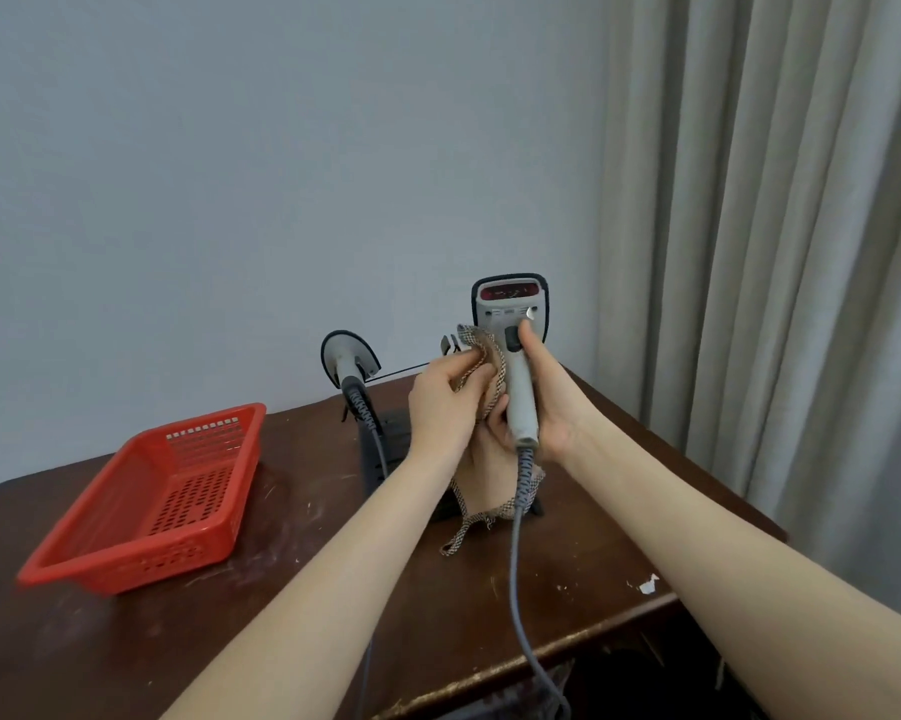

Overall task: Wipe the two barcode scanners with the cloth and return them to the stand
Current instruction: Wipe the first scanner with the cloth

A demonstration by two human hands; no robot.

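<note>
A: Progress?
B: Midway on one scanner (516, 324). The right hand (547, 407) grips its handle, upright above the table (334, 589), and the left hand (445, 402) pinches the cloth (492, 366) against its side.
A: The other scanner (347, 356)?
B: Sitting in the stand (386, 439), behind the left hand. I can't tell whether it's wiped. The held one isn't back yet.

A dark wooden table (583, 553) carries 1 red basket (146, 501) near its left edge and 1 black stand (388, 441) toward its back edge.
</note>
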